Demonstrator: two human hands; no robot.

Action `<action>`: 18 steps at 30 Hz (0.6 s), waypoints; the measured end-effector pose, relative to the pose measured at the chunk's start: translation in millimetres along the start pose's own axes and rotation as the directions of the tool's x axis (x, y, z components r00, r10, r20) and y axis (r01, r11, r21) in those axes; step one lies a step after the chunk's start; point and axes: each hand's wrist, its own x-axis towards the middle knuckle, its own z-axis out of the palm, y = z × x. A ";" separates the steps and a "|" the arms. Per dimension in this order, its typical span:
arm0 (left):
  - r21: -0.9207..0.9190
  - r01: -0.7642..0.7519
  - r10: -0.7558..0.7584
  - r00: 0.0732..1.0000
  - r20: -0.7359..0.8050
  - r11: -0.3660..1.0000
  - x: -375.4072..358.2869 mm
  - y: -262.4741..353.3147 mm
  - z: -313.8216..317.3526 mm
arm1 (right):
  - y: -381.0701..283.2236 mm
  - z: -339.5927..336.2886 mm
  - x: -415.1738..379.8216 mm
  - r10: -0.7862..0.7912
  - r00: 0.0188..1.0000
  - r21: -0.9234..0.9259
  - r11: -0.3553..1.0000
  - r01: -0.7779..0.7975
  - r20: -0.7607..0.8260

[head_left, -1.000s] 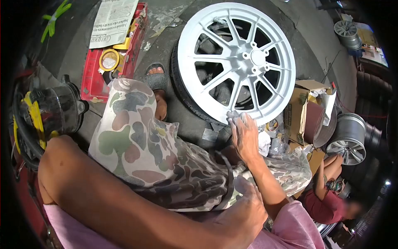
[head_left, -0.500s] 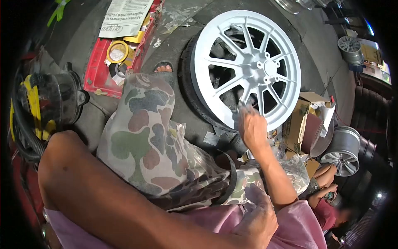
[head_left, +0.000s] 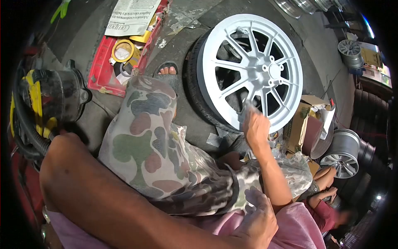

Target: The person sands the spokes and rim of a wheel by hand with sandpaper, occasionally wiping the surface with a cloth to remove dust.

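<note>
A white multi-spoke wheel rim [head_left: 253,73] lies face up, with a black tyre [head_left: 194,79] showing along its left side. My right hand [head_left: 256,124] is at the rim's near edge, by the spokes. Its fingers are closed and pressed together; the tips are blurred, and what they hold, if anything, is too small to make out. Near my lap, over pink cloth [head_left: 290,224], rests my left hand [head_left: 261,216], its dusty fingers loosely bent and apart, with nothing visible in them.
A red tray [head_left: 99,62] holds tape rolls [head_left: 123,50] and a newspaper [head_left: 130,16]. A black-and-yellow vacuum [head_left: 62,95] stands left. A cardboard box [head_left: 295,128] and a silver rim [head_left: 342,155] are right of the wheel. Another person [head_left: 323,211] sits at the lower right.
The view has shifted slightly, so the wheel and tray appear a little lower and further right. My right hand has moved slightly along the rim; my left hand keeps its pose.
</note>
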 end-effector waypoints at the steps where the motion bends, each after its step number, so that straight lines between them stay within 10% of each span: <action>1: 0.004 -0.005 0.005 1.000 -0.029 1.000 1.4 3.1 7.6 | 3.0 3.2 9.4 -0.004 0.998 0.032 0.999 0.006 -0.069; 14: -0.004 0.039 -0.039 0.999 -0.009 0.999 -3.2 0.6 -2.2 | 2.1 3.1 13.7 0.087 0.991 0.177 0.982 -0.067 -0.105; 18: -0.007 0.048 -0.048 0.998 -0.026 0.999 -4.0 -1.2 -0.6 | -18.9 5.6 53.2 0.184 0.983 -0.052 0.982 -0.184 -0.009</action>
